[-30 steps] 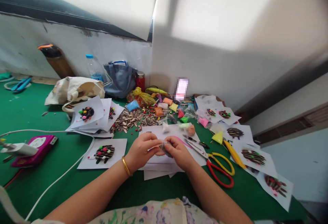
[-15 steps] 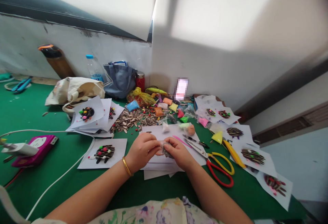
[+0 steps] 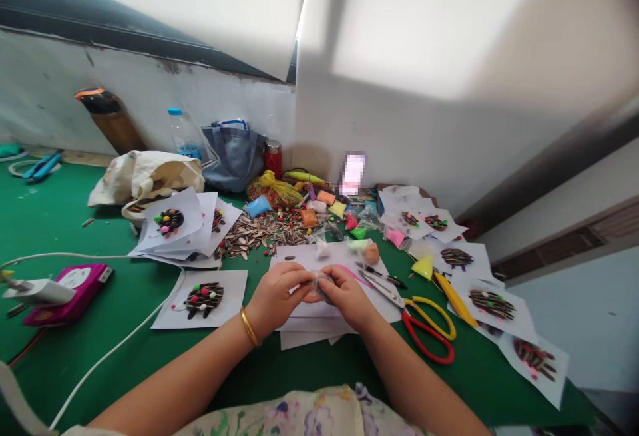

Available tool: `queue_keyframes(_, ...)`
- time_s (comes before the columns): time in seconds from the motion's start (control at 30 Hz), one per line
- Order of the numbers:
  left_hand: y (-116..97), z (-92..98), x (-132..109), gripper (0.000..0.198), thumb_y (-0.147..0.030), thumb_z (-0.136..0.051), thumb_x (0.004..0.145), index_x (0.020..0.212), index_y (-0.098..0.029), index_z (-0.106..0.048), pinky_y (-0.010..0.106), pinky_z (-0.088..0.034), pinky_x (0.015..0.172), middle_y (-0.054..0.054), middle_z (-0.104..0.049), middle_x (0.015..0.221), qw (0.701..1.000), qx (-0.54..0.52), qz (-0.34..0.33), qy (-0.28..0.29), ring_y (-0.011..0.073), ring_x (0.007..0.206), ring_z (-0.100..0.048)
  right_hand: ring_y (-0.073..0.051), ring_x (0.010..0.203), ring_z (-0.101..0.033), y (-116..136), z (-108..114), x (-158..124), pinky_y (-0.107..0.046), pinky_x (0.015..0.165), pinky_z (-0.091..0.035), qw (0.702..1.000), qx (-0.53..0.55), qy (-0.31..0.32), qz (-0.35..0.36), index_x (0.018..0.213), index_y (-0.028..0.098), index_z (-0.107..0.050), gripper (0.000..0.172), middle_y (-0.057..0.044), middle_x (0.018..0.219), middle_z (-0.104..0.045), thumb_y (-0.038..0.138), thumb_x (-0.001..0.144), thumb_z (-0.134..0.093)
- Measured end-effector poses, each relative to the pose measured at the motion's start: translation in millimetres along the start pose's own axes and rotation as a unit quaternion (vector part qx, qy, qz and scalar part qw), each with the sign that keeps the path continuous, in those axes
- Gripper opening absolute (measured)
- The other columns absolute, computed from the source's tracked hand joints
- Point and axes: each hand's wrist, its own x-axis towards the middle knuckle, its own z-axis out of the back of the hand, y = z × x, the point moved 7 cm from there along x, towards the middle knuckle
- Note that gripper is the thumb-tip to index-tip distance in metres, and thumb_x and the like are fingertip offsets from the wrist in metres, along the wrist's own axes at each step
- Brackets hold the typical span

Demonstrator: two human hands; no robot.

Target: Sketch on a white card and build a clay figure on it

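Observation:
My left hand point(image 3: 282, 293) and my right hand point(image 3: 347, 293) meet over a stack of white paper point(image 3: 319, 323). Both pinch a small clear plastic bag point(image 3: 317, 278) with something dark in it, partly hidden by the fingers. A single seed point(image 3: 289, 258) lies on the paper beyond my left hand. Behind the hands are a white clay packet point(image 3: 323, 247) and an orange-brown lump point(image 3: 372, 253). Right of my right hand lie a black pen point(image 3: 392, 279) and scissors point(image 3: 429, 336) with red and yellow handles.
Sunflower seeds point(image 3: 249, 233) and coloured clay packets point(image 3: 309, 217) lie farther back. Seed-decorated papers point(image 3: 200, 326) point(image 3: 524, 329) flank the hands. A yellow cutter point(image 3: 456, 299) lies right; a white cable point(image 3: 112, 349) and purple power block point(image 3: 72, 296) are left.
My left hand has shifted slightly down and right, and its fingers have moved a little on the bag. The other objects look unmoved.

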Motion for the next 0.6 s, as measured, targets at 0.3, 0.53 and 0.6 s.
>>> queue_keyframes(0.3, 12, -3.7, 3, 0.005, -0.019, -0.063, 0.083, 0.081, -0.020, -0.068, 0.029, -0.049, 0.073, 0.002, -0.067, 0.080, 0.991, -0.104, 0.087, -0.002, 0.0154, 0.077, -0.061, -0.014, 0.072, -0.053, -7, 3, 2, -0.025, 0.063, -0.042, 0.999, -0.045, 0.002, 0.030, 0.094, 0.020, -0.058, 0.030, 0.000, 0.081, -0.059, 0.047, 0.082, -0.065)
queue_keyframes(0.53, 13, -5.2, 2, 0.008, -0.022, -0.065, 0.084, 0.089, -0.021, -0.071, 0.029, -0.050, 0.074, 0.003, -0.068, 0.084, 0.991, -0.107, 0.077, 0.015, 0.0159, 0.080, -0.062, -0.015, 0.073, -0.055, -7, 2, 1, -0.027, 0.064, -0.043, 0.999, -0.035, 0.001, 0.027, 0.093, 0.021, -0.057, 0.029, 0.000, 0.082, -0.059, 0.047, 0.083, -0.065)
queue_keyframes(0.6, 12, -3.6, 2, 0.009, -0.022, -0.063, 0.085, 0.086, -0.021, -0.072, 0.029, -0.050, 0.075, 0.004, -0.069, 0.083, 0.992, -0.107, 0.070, 0.009, 0.0160, 0.080, -0.062, -0.015, 0.071, -0.054, -6, 1, 2, -0.026, 0.063, -0.042, 0.999, -0.046, 0.001, 0.028, 0.093, 0.020, -0.058, 0.029, 0.001, 0.079, -0.058, 0.047, 0.082, -0.065)
